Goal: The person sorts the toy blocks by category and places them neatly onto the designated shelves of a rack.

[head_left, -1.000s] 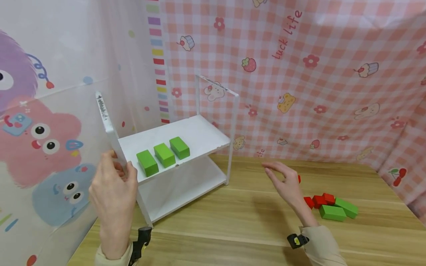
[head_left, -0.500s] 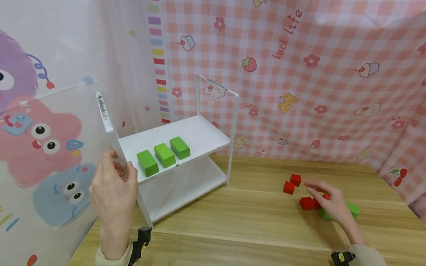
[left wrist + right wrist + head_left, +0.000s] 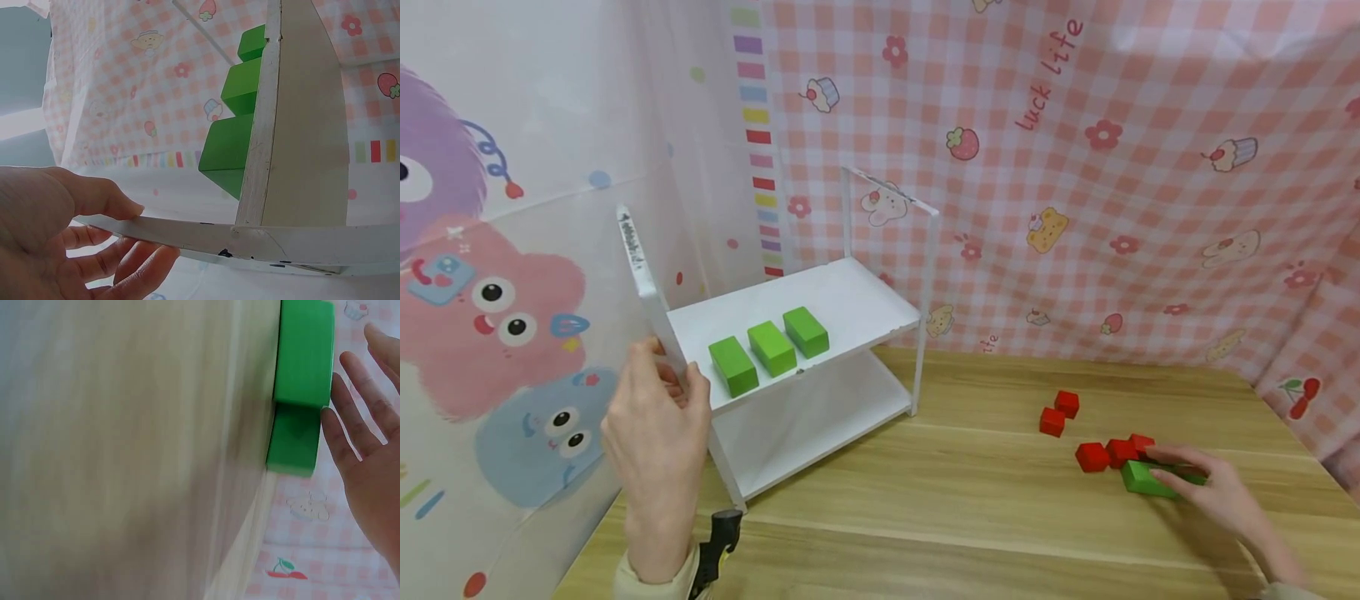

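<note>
My left hand [image 3: 658,442] grips the left side post of a small white two-tier shelf [image 3: 865,292]. In the left wrist view, thumb and fingers lie on either side of that white bar [image 3: 187,232]. Three green blocks stand in a row on the upper tier, the nearest block [image 3: 733,367] close to this hand. On the table at right, my right hand [image 3: 1221,496] hovers over two green blocks, its fingers fairly straight. It partly covers them; the front green block [image 3: 1142,478] shows best. In the right wrist view, the fingertips are beside a green block [image 3: 304,353]; contact is unclear.
Several red cubes lie left of and behind the green blocks on the wooden table [image 3: 970,508], including a red cube [image 3: 1092,457] and a farther red cube [image 3: 1066,404]. A pink checked cloth [image 3: 1000,83] hangs behind, a white patterned sheet [image 3: 602,275] at left.
My right hand has moved right and toward me, from beside the shelf past the red cubes to the green blocks. The left hand keeps its place on the shelf.
</note>
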Motion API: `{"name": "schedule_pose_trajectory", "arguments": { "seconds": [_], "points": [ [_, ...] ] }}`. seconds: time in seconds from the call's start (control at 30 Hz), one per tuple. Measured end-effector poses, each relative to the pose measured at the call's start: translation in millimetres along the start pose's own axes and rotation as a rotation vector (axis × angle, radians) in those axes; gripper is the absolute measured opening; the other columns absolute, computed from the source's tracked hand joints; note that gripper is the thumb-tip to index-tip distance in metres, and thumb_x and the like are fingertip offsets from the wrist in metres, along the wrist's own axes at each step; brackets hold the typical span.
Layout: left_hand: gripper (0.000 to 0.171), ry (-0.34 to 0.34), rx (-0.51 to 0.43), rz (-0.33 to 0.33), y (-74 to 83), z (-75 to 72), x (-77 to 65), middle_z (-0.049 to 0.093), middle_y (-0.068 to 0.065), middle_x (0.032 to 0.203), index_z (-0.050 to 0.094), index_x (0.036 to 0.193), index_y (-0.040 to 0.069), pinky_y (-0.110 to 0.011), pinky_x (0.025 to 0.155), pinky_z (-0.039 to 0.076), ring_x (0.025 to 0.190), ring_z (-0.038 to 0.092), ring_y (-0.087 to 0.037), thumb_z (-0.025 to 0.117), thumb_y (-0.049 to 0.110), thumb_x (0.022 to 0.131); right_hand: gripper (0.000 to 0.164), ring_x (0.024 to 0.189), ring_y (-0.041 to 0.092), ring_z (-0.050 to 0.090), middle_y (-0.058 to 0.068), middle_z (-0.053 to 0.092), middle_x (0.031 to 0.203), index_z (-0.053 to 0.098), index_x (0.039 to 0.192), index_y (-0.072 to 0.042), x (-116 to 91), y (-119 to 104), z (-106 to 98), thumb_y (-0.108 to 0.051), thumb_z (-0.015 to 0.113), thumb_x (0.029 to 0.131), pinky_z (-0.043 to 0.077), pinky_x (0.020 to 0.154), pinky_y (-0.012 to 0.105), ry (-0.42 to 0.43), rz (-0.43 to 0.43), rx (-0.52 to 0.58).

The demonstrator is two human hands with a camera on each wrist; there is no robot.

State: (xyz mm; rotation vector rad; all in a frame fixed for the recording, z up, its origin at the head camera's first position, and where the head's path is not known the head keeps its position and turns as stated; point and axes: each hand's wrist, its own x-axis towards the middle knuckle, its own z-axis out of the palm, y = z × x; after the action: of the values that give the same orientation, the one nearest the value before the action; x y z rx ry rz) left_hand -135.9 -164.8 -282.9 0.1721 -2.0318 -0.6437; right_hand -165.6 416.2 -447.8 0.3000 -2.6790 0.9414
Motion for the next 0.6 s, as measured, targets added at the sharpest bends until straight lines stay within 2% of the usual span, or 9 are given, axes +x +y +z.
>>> {"name": "schedule_pose_trajectory", "arguments": {
  "seconds": [0.17, 0.27, 0.37, 0.43, 0.5, 0.6],
  "points": [
    [0.025, 0.0, 0.006, 0.003, -0.2, -0.1, 0.0, 0.06, -0.021, 0.075, 0.053, 0.107, -0.008, -0.042, 0.051, 0.044, 0.061, 0.06, -0.036, 0.06, 0.002, 0.085, 0.037, 0.098, -0.031, 0.033, -0.043, 0.045, 0.106, 0.069, 0.109, -0.009, -2.5, 8.9, -3.4, -0.017, 0.079, 0.075, 0.031, 0.073, 0.0, 0.007, -0.018, -0.077],
    [0.025, -0.001, 0.001, 0.006, 0.0, 0.0, 0.0, 0.06, -0.021, 0.075, 0.053, 0.107, -0.009, -0.043, 0.051, 0.045, 0.061, 0.06, -0.037, 0.06, 0.002, 0.085, 0.041, 0.097, -0.029, 0.033, -0.041, 0.044, 0.107, 0.07, 0.11, -0.012, -3.1, 11.0, -4.0, -0.019, 0.082, 0.071, 0.034, 0.072, 0.003, -0.002, -0.028, -0.118],
    [0.025, 0.0, -0.007, 0.008, 0.3, 0.1, 0.1, 0.06, -0.022, 0.075, 0.053, 0.107, -0.009, -0.045, 0.051, 0.047, 0.062, 0.061, -0.037, 0.06, 0.002, 0.086, 0.046, 0.095, -0.026, 0.036, -0.028, 0.055, 0.107, 0.07, 0.11, -0.015, -2.4, 11.0, -4.1, -0.023, 0.084, 0.067, 0.037, 0.07, 0.009, -0.013, -0.04, -0.175],
    [0.025, 0.001, -0.009, 0.009, 0.3, 0.2, 0.3, 0.06, -0.021, 0.075, 0.053, 0.107, -0.009, -0.045, 0.051, 0.047, 0.062, 0.061, -0.037, 0.06, 0.002, 0.086, 0.048, 0.092, -0.023, 0.039, -0.011, 0.064, 0.106, 0.07, 0.11, -0.016, -2.0, 10.4, -3.7, -0.025, 0.085, 0.065, 0.039, 0.069, 0.013, -0.026, -0.037, -0.209],
    [0.025, 0.002, -0.01, 0.011, 0.3, 0.1, 0.3, 0.06, -0.021, 0.075, 0.053, 0.107, -0.009, -0.046, 0.051, 0.047, 0.061, 0.061, -0.037, 0.06, 0.002, 0.086, 0.049, 0.089, -0.02, 0.042, 0.006, 0.067, 0.105, 0.07, 0.109, -0.015, -2.2, 10.0, -3.0, -0.026, 0.086, 0.063, 0.04, 0.067, 0.016, -0.042, -0.037, -0.228],
    [0.024, 0.003, -0.012, 0.012, 0.2, 0.3, 0.4, 0.06, -0.022, 0.075, 0.054, 0.107, -0.009, -0.046, 0.051, 0.048, 0.061, 0.061, -0.037, 0.06, 0.001, 0.086, 0.05, 0.086, -0.017, 0.045, 0.016, 0.067, 0.104, 0.07, 0.108, -0.014, -2.9, 10.4, -2.1, -0.025, 0.087, 0.062, 0.04, 0.066, 0.016, -0.054, -0.036, -0.233]
  ]
}}
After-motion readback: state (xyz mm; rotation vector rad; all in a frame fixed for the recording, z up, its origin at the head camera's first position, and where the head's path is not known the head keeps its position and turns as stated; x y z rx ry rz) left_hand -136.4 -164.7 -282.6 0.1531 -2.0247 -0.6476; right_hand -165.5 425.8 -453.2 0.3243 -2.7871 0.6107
